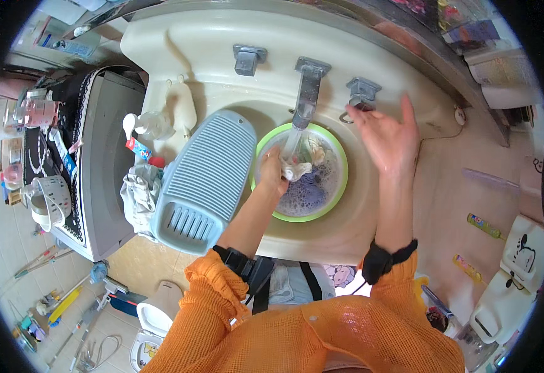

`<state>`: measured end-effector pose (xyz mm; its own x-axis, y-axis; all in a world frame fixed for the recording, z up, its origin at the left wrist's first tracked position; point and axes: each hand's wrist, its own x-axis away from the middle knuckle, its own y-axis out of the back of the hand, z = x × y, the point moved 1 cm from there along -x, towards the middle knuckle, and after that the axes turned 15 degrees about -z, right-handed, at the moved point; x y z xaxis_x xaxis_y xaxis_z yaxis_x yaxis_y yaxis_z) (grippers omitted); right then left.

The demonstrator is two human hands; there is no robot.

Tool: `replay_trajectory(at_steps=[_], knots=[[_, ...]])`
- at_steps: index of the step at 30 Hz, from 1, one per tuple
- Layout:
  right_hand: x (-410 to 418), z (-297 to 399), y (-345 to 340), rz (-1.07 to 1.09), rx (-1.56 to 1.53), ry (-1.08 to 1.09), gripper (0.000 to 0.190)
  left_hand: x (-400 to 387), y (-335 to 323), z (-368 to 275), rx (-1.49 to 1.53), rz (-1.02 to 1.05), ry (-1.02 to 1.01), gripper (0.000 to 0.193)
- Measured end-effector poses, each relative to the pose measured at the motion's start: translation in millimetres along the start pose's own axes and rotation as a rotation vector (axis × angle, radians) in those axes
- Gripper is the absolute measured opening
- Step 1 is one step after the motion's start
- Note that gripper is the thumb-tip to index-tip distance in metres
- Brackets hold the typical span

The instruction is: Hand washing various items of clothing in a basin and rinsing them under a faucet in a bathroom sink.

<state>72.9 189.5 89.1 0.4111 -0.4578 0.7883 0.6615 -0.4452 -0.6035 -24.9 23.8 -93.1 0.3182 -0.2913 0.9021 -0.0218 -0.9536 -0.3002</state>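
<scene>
My left hand (271,169) is in a green-rimmed basin (339,196), gripping a wet white cloth (296,171) beside the running water (292,143). That stream falls from the square-bodied faucet (308,95) into foamy water. A bluish-purple cloth (310,189) lies partly under the suds, and a pale patterned cloth (316,150) shows near the basin's far side. With its fingers spread, my right hand (388,140) is raised near the right tap handle (363,92). The fingertips overlap the handle's lower part in view; I cannot tell whether they touch it.
A light-blue plastic washboard (209,170) leans across the left side of the sink (360,205). Left of it are a grey-white cloth (141,196), a toothpaste tube (138,148) and a pump bottle (153,126). The left tap handle (246,63) is at the back.
</scene>
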Motion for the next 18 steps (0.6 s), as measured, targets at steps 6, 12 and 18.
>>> replay_trajectory(at_steps=[6, 12, 18], knots=[[-20, -29, 94, -0.002, 0.450, 0.315, 0.087, 54, 1, -4, -0.070, 0.046, -0.087, 0.029], [-16, -29, 88, 0.107, -0.223, 0.025, 0.090, 82, 10, -13, -0.256, 0.057, -0.165, 0.027], [-43, -3, 70, 0.137, -0.156, 0.028, 0.089, 112, 4, -17, -0.202, 0.052, -0.258, 0.032]])
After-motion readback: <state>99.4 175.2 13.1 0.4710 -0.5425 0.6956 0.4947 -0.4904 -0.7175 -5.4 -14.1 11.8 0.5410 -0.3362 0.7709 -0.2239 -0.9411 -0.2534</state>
